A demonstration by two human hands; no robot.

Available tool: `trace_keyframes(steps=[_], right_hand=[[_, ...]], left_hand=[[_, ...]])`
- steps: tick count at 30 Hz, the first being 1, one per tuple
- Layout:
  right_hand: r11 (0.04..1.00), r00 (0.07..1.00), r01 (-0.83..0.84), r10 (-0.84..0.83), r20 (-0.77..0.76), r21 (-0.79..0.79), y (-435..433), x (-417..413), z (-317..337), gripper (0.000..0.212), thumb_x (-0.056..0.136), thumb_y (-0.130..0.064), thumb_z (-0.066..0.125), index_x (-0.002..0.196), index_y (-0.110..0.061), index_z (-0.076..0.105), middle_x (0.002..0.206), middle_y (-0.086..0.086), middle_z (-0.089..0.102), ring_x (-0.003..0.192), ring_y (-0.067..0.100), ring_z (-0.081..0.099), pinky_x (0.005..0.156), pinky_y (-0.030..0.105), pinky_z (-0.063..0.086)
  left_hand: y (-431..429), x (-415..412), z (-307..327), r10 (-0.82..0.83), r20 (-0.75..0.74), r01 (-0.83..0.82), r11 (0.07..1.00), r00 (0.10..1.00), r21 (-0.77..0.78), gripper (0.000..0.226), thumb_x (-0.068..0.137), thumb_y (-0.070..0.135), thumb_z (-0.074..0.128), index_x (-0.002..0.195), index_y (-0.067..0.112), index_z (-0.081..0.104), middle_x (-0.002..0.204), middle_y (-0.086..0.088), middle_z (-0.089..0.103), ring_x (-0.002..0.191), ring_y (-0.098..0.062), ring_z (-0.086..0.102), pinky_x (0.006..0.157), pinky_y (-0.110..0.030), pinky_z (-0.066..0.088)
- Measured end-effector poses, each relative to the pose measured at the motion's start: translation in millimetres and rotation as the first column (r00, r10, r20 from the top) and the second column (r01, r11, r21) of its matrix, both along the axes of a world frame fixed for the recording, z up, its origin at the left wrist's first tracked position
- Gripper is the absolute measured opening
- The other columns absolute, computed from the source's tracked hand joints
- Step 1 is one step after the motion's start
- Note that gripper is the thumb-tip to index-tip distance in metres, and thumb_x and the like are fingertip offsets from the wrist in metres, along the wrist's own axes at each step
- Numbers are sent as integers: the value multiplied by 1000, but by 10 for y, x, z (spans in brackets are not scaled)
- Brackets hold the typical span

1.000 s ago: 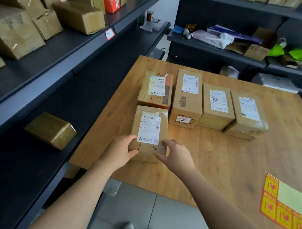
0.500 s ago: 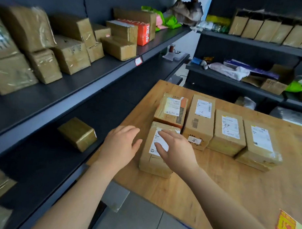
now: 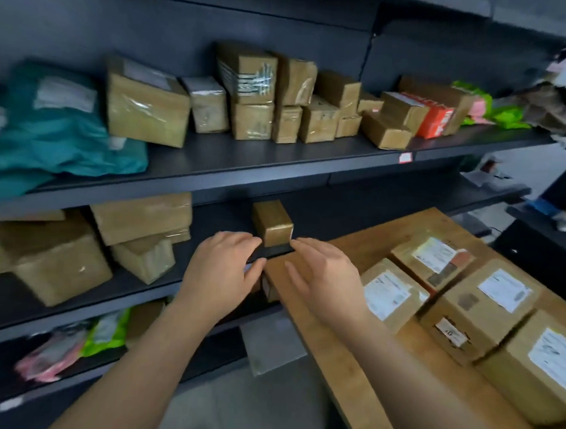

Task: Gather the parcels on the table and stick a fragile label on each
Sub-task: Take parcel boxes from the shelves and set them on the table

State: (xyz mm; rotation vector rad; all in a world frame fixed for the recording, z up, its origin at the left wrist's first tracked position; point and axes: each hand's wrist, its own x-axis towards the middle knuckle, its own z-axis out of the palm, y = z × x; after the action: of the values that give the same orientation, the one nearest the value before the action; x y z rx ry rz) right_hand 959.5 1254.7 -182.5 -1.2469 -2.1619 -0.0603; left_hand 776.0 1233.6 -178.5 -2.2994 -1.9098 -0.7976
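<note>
A small brown taped parcel (image 3: 272, 223) stands alone on the dark middle shelf (image 3: 209, 260), just beyond the wooden table (image 3: 344, 361). My left hand (image 3: 223, 271) and my right hand (image 3: 327, 278) reach toward it with fingers extended, one on each side, a little short of it and holding nothing. Several brown parcels with white address labels lie together on the table at the right, the nearest parcel (image 3: 393, 293) just right of my right hand.
The upper shelf (image 3: 277, 156) carries many brown boxes, a red box (image 3: 437, 118) and teal bags (image 3: 53, 132). Larger boxes (image 3: 61, 264) sit on the middle shelf at the left. Bagged items lie on the bottom shelf. Grey floor shows between shelf and table.
Both hands have left the front parcel on the table and moved left toward the small parcel on the shelf. The view has swung left, and the label sheet is out of view.
</note>
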Motion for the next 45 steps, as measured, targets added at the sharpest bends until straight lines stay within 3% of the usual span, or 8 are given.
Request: trace_keyframes(steps=[6, 10, 17, 22, 30, 33, 36, 45], right_hand=[[968, 966, -248, 250, -58, 48, -242, -769, 115, 30, 83, -26, 65, 108, -9, 69, 104, 4, 71, 95, 20, 67, 83, 32, 54], [903, 901, -423, 428, -69, 82, -492, -1435, 238, 23, 81, -22, 65, 101, -11, 69, 96, 3, 71, 86, 22, 67, 77, 34, 56], [761, 762, -640, 646, -42, 103, -1227, -2808, 378, 30, 80, -26, 61, 104, -11, 71, 101, 4, 72, 91, 23, 68, 80, 34, 55], [612, 608, -788, 791, -66, 73, -2043, -3859, 478, 28, 83, -27, 61, 106, -14, 70, 101, 2, 72, 93, 21, 65, 82, 33, 53], [387, 380, -917, 921, -82, 97, -3226, -5169, 588, 23, 83, -24, 63, 101, -10, 70, 92, 3, 72, 84, 22, 65, 73, 35, 54], [304, 296, -949, 951, -93, 87, -3581, -5616, 578, 30, 84, -27, 61, 107, -11, 69, 100, 2, 72, 91, 20, 66, 80, 32, 53], [206, 197, -975, 975, -100, 78, -3900, -6081, 545, 32, 83, -28, 61, 109, -11, 69, 103, 2, 72, 93, 20, 67, 83, 34, 52], [18, 15, -998, 999, -49, 56, -4550, -7496, 624, 21, 85, -25, 60, 98, -10, 68, 90, 3, 71, 84, 24, 63, 75, 36, 52]], left_hand=[[-707, -691, 132, 247, 5, -247, 969, 969, 10, 36, 90, 35, 58, 121, 18, 63, 121, 0, 64, 110, -23, 56, 95, -35, 44], [-1250, -1182, 263, 405, 13, -405, 913, 914, 46, 31, 87, 33, 62, 115, 18, 65, 114, 0, 67, 104, -24, 59, 88, -34, 45], [-2432, -2139, 394, 666, 19, -665, 743, 746, 72, 33, 77, 24, 75, 107, 12, 69, 98, -4, 71, 88, -28, 64, 73, -36, 54], [-3467, -2853, 531, 820, -8, -817, 572, 573, 74, 34, 80, 28, 73, 110, 12, 69, 103, -3, 71, 93, -27, 65, 78, -35, 52], [-4851, -3708, 686, 946, -49, -944, 322, 320, 72, 35, 83, 33, 68, 114, 15, 68, 109, -2, 70, 99, -27, 64, 84, -36, 50], [-5250, -3990, 678, 974, -33, -972, 225, 224, 65, 35, 84, 31, 68, 114, 14, 67, 109, -3, 70, 100, -29, 63, 85, -37, 49], [-5587, -4260, 657, 991, -19, -990, 131, 130, 53, 36, 87, 34, 64, 119, 16, 64, 115, -1, 67, 107, -26, 60, 89, -36, 46], [-6202, -5244, 684, 994, -20, -993, -103, -104, 64, 40, 90, 37, 57, 126, 19, 59, 122, 2, 63, 113, -22, 56, 94, -34, 43]])
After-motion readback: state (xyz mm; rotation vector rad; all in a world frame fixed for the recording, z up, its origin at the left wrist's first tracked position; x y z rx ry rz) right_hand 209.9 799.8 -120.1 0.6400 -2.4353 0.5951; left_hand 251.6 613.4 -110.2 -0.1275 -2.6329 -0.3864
